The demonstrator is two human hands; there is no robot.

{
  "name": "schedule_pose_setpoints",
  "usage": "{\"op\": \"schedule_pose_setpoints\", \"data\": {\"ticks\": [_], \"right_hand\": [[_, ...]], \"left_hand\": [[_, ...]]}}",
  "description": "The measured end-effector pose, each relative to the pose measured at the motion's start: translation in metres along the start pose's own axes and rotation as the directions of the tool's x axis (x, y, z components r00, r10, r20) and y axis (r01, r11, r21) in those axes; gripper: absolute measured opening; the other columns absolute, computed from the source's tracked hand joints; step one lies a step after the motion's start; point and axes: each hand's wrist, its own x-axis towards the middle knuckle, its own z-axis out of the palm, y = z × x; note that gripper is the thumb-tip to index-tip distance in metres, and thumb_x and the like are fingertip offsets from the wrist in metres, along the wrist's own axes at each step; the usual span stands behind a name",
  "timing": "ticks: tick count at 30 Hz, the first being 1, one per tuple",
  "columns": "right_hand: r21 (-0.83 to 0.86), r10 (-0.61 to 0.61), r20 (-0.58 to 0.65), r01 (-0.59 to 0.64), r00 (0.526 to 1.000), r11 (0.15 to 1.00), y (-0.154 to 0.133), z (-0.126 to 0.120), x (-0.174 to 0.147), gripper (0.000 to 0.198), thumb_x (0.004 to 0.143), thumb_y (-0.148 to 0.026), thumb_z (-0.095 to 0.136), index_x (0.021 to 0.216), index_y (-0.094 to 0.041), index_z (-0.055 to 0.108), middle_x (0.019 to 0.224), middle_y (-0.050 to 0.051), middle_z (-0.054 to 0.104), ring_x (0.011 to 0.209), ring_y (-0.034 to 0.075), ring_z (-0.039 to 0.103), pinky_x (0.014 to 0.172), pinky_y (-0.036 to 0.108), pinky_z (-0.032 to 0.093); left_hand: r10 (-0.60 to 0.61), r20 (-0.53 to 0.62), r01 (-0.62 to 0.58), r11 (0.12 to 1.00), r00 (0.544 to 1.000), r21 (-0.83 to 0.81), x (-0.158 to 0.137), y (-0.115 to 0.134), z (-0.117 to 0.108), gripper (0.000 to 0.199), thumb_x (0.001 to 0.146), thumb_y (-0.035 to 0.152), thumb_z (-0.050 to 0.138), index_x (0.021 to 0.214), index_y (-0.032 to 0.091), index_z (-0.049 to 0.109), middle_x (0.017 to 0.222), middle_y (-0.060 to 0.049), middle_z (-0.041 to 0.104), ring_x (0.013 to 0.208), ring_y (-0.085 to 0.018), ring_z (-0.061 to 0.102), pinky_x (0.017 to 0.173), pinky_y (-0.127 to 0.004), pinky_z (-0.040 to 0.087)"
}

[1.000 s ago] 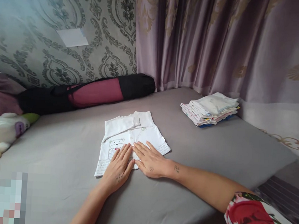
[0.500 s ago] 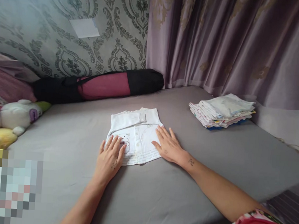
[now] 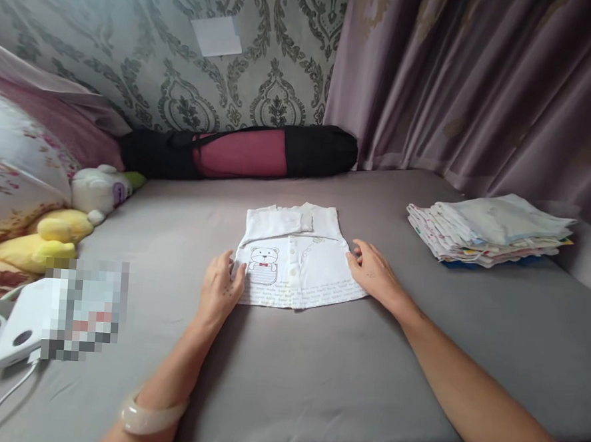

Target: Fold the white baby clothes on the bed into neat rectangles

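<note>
A small white baby shirt (image 3: pixel 298 261) with a bear print and a row of buttons lies flat on the grey bed sheet (image 3: pixel 316 369), its sleeves folded over the top. My left hand (image 3: pixel 221 286) rests at the shirt's left edge, fingers curled onto the cloth. At the shirt's right edge lies my right hand (image 3: pixel 372 272), fingers touching the hem side. Neither hand lifts the shirt off the bed.
A stack of folded clothes (image 3: pixel 490 229) sits at the right by the purple curtain (image 3: pixel 484 86). A black and maroon rolled bag (image 3: pixel 239 152) lies along the wall. Plush toys (image 3: pixel 70 224) and a floral pillow (image 3: pixel 13 164) are at the left, with a white charger and cables (image 3: pixel 13 330).
My hands have slid apart from the middle of the shirt's lower part to its left and right edges. The view has shifted left, showing the pillow and charger.
</note>
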Motion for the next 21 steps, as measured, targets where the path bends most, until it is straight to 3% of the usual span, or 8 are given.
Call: {"op": "schedule_pose_setpoints", "data": {"ticks": [5, 8, 10, 12, 15, 17, 21], "right_hand": [[0.077, 0.098, 0.233, -0.118, 0.967, 0.99, 0.003, -0.021, 0.002, 0.047, 0.092, -0.04, 0.048, 0.131, -0.015, 0.051, 0.078, 0.004, 0.068, 0.074, 0.018, 0.064, 0.067, 0.027, 0.046], [0.136, 0.11, 0.441, -0.188, 0.891, 0.973, 0.001, -0.04, -0.001, 0.048, 0.091, -0.042, 0.05, 0.134, -0.02, 0.048, 0.063, -0.002, 0.062, 0.056, 0.014, 0.059, 0.049, 0.022, 0.039], [0.173, 0.101, 0.573, -0.24, 0.814, 0.955, 0.001, -0.053, -0.004, 0.048, 0.089, -0.043, 0.054, 0.132, -0.021, 0.05, 0.06, -0.003, 0.06, 0.051, 0.012, 0.056, 0.043, 0.02, 0.033], [0.226, 0.035, 0.659, -0.242, 0.751, 0.944, 0.002, -0.061, -0.008, 0.047, 0.086, -0.044, 0.058, 0.126, -0.02, 0.055, 0.064, -0.002, 0.06, 0.052, 0.011, 0.056, 0.041, 0.018, 0.032], [0.336, -0.134, 0.699, -0.158, 0.702, 0.929, 0.011, -0.064, -0.016, 0.041, 0.083, -0.04, 0.06, 0.119, -0.019, 0.06, 0.074, 0.0, 0.061, 0.06, 0.011, 0.057, 0.046, 0.019, 0.037], [0.388, -0.217, 0.676, -0.089, 0.705, 0.918, 0.019, -0.06, -0.021, 0.041, 0.082, -0.033, 0.06, 0.12, -0.019, 0.06, 0.079, -0.001, 0.061, 0.064, 0.011, 0.056, 0.053, 0.02, 0.04], [0.367, -0.269, 0.517, 0.074, 0.813, 0.927, 0.024, -0.049, -0.031, 0.041, 0.081, -0.022, 0.055, 0.122, -0.021, 0.06, 0.084, 0.0, 0.062, 0.072, 0.013, 0.056, 0.064, 0.023, 0.043]], "left_hand": [[-0.224, 0.181, 0.229, 0.973, 0.958, -0.01, 0.004, 0.005, -0.021, 0.059, 0.086, 0.051, 0.047, 0.131, 0.014, 0.048, 0.072, -0.002, 0.062, 0.072, -0.021, 0.062, 0.072, -0.033, 0.049], [-0.303, 0.473, 0.377, 0.924, 0.827, -0.069, 0.005, 0.009, -0.038, 0.072, 0.084, 0.059, 0.05, 0.141, 0.018, 0.037, 0.063, 0.003, 0.058, 0.055, -0.018, 0.057, 0.055, -0.028, 0.045], [-0.251, 0.635, 0.436, 0.887, 0.73, -0.15, 0.005, 0.009, -0.049, 0.08, 0.081, 0.062, 0.055, 0.145, 0.022, 0.03, 0.062, 0.004, 0.056, 0.052, -0.016, 0.054, 0.05, -0.026, 0.042], [-0.144, 0.713, 0.442, 0.861, 0.686, -0.251, 0.004, 0.008, -0.058, 0.082, 0.078, 0.06, 0.061, 0.145, 0.025, 0.03, 0.065, 0.005, 0.056, 0.058, -0.016, 0.056, 0.051, -0.025, 0.042], [-0.001, 0.746, 0.393, 0.851, 0.666, -0.35, 0.002, 0.003, -0.065, 0.073, 0.076, 0.054, 0.066, 0.138, 0.024, 0.042, 0.072, 0.003, 0.055, 0.067, -0.015, 0.055, 0.055, -0.024, 0.042], [0.046, 0.738, 0.334, 0.872, 0.673, -0.359, 0.0, -0.002, -0.066, 0.061, 0.076, 0.05, 0.066, 0.129, 0.023, 0.051, 0.075, 0.003, 0.054, 0.065, -0.013, 0.05, 0.054, -0.023, 0.039], [0.092, 0.649, 0.157, 0.936, 0.755, -0.314, -0.005, -0.009, -0.06, 0.043, 0.08, 0.038, 0.057, 0.12, 0.024, 0.057, 0.076, 0.003, 0.052, 0.06, -0.011, 0.043, 0.054, -0.024, 0.036]]}}
